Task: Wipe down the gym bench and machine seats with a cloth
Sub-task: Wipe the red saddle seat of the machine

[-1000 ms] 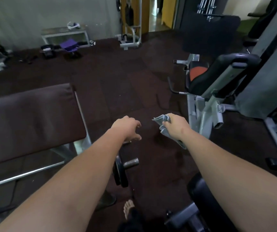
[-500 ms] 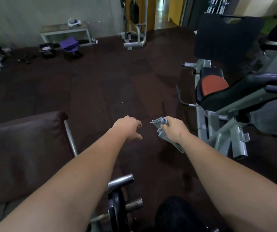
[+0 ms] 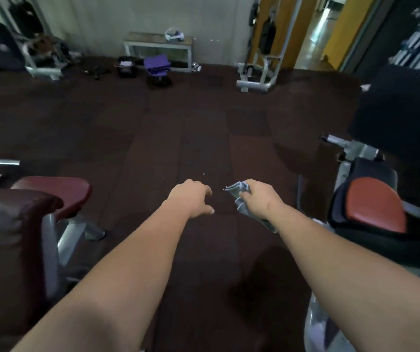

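Maroon bench [image 3: 13,237] far left, black box [image 3: 126,67] by the back wall with a label too blurry to read. Then the left hand [image 3: 191,199] is loosely curled, nothing in it. The right hand [image 3: 262,199] grips the grey cloth [image 3: 235,189] midair, left of the orange machine seat [image 3: 376,204].

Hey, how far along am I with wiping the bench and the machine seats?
Done: cannot tell; no pad shows wipe marks. In hand: the right hand grips the grey cloth above the floor, touching no pad; the left hand is empty. Left, seemingly: the maroon bench on the left and the orange machine seat on the right.
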